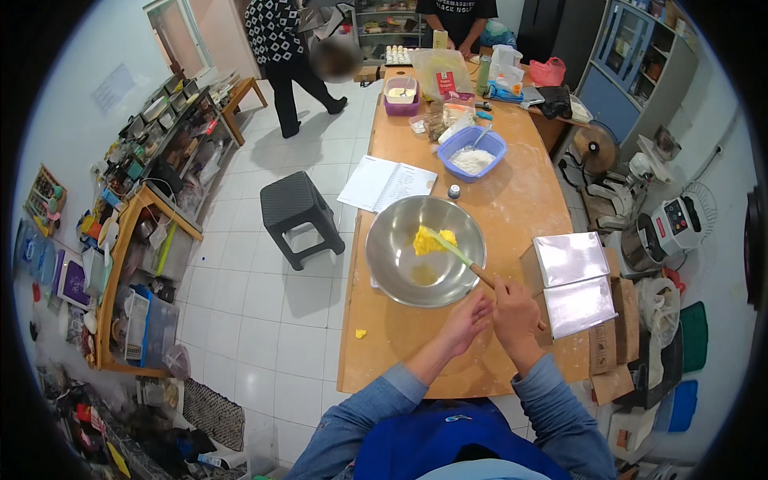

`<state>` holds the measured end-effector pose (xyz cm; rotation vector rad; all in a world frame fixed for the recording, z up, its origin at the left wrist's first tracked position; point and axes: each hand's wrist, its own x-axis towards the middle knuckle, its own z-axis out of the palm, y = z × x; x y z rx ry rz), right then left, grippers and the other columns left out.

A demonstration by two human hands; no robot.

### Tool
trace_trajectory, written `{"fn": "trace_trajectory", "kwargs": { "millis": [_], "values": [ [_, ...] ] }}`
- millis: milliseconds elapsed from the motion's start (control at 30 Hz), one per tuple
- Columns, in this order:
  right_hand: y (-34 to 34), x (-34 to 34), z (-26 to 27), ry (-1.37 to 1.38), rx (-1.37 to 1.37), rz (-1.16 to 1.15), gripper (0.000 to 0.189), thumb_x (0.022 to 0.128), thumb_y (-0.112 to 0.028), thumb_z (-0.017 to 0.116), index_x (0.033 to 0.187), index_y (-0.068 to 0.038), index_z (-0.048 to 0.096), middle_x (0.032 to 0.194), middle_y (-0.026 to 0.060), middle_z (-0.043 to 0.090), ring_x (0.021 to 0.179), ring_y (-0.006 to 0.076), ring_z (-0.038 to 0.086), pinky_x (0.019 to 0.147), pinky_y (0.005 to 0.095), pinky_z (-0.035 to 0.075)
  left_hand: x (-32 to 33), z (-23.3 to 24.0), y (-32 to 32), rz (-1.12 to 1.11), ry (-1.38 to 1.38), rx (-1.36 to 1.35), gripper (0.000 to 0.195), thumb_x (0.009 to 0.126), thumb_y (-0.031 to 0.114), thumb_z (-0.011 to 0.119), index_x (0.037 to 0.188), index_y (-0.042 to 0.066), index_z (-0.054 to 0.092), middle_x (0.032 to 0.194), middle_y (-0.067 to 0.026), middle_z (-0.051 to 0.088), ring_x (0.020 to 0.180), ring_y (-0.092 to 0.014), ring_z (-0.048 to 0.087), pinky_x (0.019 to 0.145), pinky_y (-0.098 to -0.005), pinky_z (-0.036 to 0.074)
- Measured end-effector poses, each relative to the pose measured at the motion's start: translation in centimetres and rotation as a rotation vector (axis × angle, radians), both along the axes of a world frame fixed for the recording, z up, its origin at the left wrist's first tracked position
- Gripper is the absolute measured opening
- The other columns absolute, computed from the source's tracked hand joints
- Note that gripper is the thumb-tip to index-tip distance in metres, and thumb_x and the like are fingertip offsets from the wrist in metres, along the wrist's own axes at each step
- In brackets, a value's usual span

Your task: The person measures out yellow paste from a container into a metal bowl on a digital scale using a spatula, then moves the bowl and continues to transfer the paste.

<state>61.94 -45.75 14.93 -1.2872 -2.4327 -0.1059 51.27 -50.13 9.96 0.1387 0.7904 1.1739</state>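
My right hand (516, 312) grips the wooden handle of a spatula (450, 246) with a pale green blade. The blade's end rests in a yellow, butter-like mass (427, 242) inside a wide stainless steel bowl (384, 273). My left hand (467, 321) is held half open by the bowl's near rim, palm up and empty, close beside the right hand. A small yellow lump (360, 333) lies on the table left of my forearms. Just beyond the bowl are an open spiral notebook (390, 180) and a small capped bottle (454, 191). Farther back stands a blue-purple tub of white powder (472, 161) with a spoon.
Metal pans (573, 261) sit on the wooden table (414, 360) at right. A black plastic stool (299, 204) stands left of it. One person (279, 54) is on the floor beyond; another (459, 21) stands at the far table end, near bags, tubs and an egg tray (398, 56).
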Motion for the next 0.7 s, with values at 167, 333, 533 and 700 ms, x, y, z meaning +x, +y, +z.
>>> {"fn": "trace_trajectory", "kwargs": {
  "millis": [167,333,533,700],
  "values": [
    [-0.4,0.6,-1.7,0.051,0.129,0.031,0.030,0.070,-0.009,0.054,0.100,-0.004,0.056,0.074,0.0081,0.055,0.068,0.0253,0.054,0.056,0.0365,0.043,0.7,0.1,1.8,0.055,-0.054,0.100,0.046,0.091,0.045,0.038,0.122,0.010,0.041,0.120,-0.0021,0.046,0.109,-0.012,0.043,0.089,-0.0308,0.036],
    [0.1,0.9,-2.6,0.085,0.028,0.017,0.028,0.072,-0.008,0.054,0.099,-0.007,0.058,0.076,0.0071,0.056,0.070,0.0247,0.055,0.055,0.0344,0.045,1.2,0.2,1.1,0.020,-0.058,0.096,0.040,0.091,0.044,0.038,0.114,0.011,0.047,0.112,0.0004,0.050,0.102,-0.011,0.047,0.085,-0.0286,0.039],
    [-0.2,-0.4,-2.5,0.101,-0.034,0.061,0.023,0.074,-0.011,0.053,0.097,-0.008,0.055,0.072,0.0089,0.055,0.067,0.0272,0.056,0.054,0.0377,0.044,0.9,-1.4,1.9,0.059,-0.073,0.139,0.035,0.091,0.042,0.041,0.108,0.012,0.050,0.106,0.0007,0.053,0.096,-0.011,0.051,0.081,-0.0260,0.041],
    [0.1,-0.7,-2.8,-0.023,-0.125,-0.021,0.021,0.075,-0.013,0.053,0.096,-0.009,0.055,0.074,0.0093,0.056,0.068,0.0271,0.057,0.055,0.0380,0.045,1.1,-3.3,2.4,0.073,-0.157,0.198,0.033,0.090,0.040,0.043,0.107,0.013,0.050,0.101,0.0015,0.054,0.093,-0.009,0.052,0.077,-0.0242,0.042]
  ]
}}
